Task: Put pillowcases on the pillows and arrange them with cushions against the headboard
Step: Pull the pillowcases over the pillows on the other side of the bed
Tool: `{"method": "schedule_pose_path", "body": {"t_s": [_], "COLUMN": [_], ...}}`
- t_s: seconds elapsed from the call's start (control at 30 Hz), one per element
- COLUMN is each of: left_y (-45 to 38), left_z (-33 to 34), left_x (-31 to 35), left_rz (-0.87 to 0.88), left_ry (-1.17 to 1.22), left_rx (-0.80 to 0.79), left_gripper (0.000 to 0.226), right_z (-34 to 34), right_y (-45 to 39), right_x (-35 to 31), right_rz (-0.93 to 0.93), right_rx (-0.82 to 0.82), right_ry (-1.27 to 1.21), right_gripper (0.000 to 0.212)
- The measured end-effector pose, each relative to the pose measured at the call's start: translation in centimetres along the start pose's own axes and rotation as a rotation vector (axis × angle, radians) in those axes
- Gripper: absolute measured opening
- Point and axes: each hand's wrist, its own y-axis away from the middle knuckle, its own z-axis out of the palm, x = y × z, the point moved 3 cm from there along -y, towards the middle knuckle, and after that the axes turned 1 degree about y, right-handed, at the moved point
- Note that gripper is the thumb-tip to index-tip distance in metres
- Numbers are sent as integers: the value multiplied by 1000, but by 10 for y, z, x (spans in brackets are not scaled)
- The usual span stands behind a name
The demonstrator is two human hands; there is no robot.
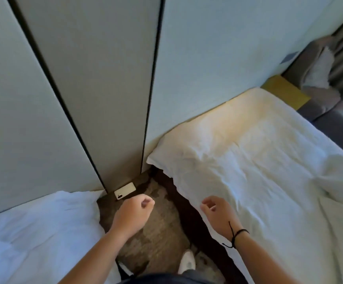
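A white pillow in its case lies flat at the head of the right bed, against the pale padded headboard. My right hand hovers at the near edge of that bed, fingers loosely curled, holding nothing. My left hand hangs over the carpet between the beds, fingers curled in, with nothing in it. A yellow cushion sits at the far end of the headboard.
A second bed with white linen is at lower left. A white phone lies on the patterned carpet by the wall. A grey sofa with a pale cushion and curtains stand at far right. My white shoe is below.
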Motion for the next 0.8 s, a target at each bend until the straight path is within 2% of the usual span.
{"method": "schedule_pose_path", "body": {"t_s": [0.27, 0.47, 0.6, 0.8], "left_y": [4, 15, 28, 49], "left_z": [113, 260, 348, 442], "left_x": [124, 236, 313, 401], "left_rz": [164, 286, 353, 486], "left_ry": [-172, -253, -321, -332], "left_rx": [-102, -277, -348, -445], "left_gripper": [25, 19, 29, 23], "right_z": [-63, -120, -156, -184], "right_y": [36, 74, 94, 115], "right_x": [145, 333, 440, 517], "right_rz": [88, 233, 406, 481], "right_rx": [147, 241, 368, 485], "right_ry": [-237, -400, -508, -637], "right_gripper": [13, 10, 14, 18]}}
